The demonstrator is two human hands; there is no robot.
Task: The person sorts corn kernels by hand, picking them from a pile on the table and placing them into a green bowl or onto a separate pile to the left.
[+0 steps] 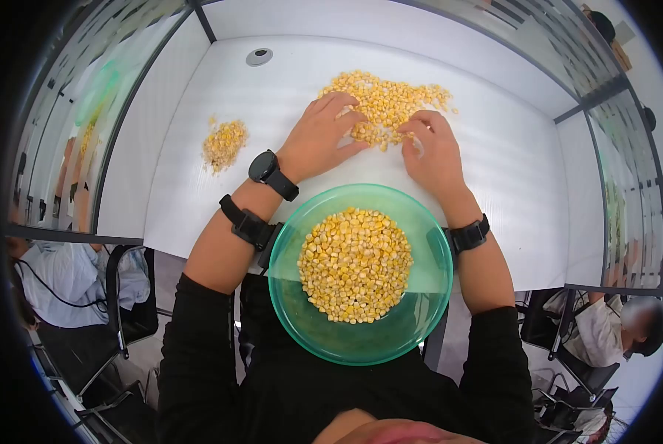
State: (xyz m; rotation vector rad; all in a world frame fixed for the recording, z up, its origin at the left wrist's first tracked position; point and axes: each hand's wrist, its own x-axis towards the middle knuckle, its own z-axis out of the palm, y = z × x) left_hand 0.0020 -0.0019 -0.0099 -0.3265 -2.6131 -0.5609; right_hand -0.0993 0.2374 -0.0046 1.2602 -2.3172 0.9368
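Note:
Loose yellow corn kernels point(390, 96) lie spread over the white desk in front of me. At their left edge is my left hand point(320, 137), its fingers apart and bent over the kernels. My right hand point(435, 152) rests at the near right edge of the spread, fingers curled but apart, fingertips by a few kernels. Neither hand shows anything gripped. Closer to my body, a translucent green bowl point(287, 325) holds a large heap of corn kernels point(355, 265). A smaller pile of paler, broken-looking kernels point(225, 143) sits to the left.
White partitions point(150, 122) with glass tops enclose the desk point(509, 214). A round grey cable cap point(259, 57) is set in its far left part. The bowl overlaps the desk's front edge. Other people point(601, 325) sit on chairs beyond both sides.

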